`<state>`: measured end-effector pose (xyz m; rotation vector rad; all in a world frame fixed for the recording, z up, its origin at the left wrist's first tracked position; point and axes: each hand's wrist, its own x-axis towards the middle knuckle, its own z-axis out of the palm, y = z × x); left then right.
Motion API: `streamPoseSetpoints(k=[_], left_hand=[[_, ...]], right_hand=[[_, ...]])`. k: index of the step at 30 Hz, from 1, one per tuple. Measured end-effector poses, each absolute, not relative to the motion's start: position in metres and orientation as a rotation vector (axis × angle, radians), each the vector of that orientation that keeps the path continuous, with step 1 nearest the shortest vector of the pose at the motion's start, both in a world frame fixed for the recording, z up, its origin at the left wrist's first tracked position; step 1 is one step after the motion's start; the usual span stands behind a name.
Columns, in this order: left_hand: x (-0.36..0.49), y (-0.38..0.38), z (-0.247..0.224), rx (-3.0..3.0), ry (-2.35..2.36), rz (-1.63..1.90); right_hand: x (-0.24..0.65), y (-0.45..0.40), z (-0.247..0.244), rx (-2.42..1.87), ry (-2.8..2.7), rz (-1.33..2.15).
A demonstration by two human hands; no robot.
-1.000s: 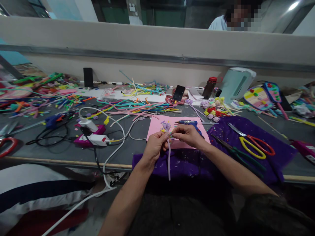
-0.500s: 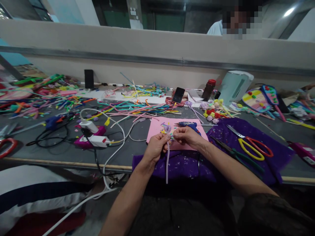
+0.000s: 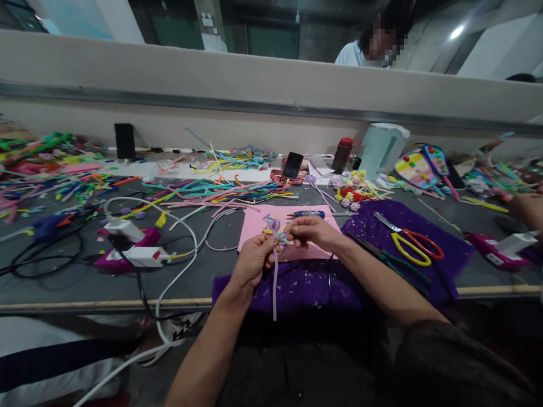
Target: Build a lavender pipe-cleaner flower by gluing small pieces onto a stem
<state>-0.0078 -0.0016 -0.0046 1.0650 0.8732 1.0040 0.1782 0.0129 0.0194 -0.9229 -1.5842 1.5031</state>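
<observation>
Two bare hands (image 3: 253, 258) (image 3: 313, 230), one slender lilac stem (image 3: 275, 289)

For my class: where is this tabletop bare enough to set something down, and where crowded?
Grey tabletop shows bare between the white cable and the purple cloth, and between the left magenta block and the front edge. Crowded: the pink sheet, partly below the left hand and right hand, and the strands spread behind.

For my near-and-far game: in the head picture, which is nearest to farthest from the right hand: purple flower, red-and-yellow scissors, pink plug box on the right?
From the right hand:
1. Purple flower: just left.
2. Scissors: right, on purple cloth.
3. Pink plug box: far right.
</observation>
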Motion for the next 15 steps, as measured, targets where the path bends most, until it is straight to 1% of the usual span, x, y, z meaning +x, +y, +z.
streamPoseSetpoints(k=[2,4,5,7,10,15], left_hand=[[-0.008,-0.001,-0.004,1.04,0.879,1.027],[-0.008,-0.001,-0.004,1.025,0.879,1.043],[-0.008,-0.001,-0.004,1.023,0.877,1.046],[-0.008,-0.001,-0.003,1.03,0.868,1.042],[-0.009,-0.001,-0.002,1.04,0.851,1.039],[-0.009,-0.002,-0.002,1.015,0.84,1.062]], right_hand=[[0.199,0.017,0.027,-1.2,-1.686,1.052],[0.223,0.022,0.03,-1.615,-1.708,0.486],[0.234,0.024,0.03,-1.691,-1.702,0.399],[0.25,0.029,0.026,-1.835,-1.73,0.305],[0.254,0.035,0.015,-2.048,-1.822,0.277],[0.247,0.042,0.002,-2.043,-1.741,0.387]])
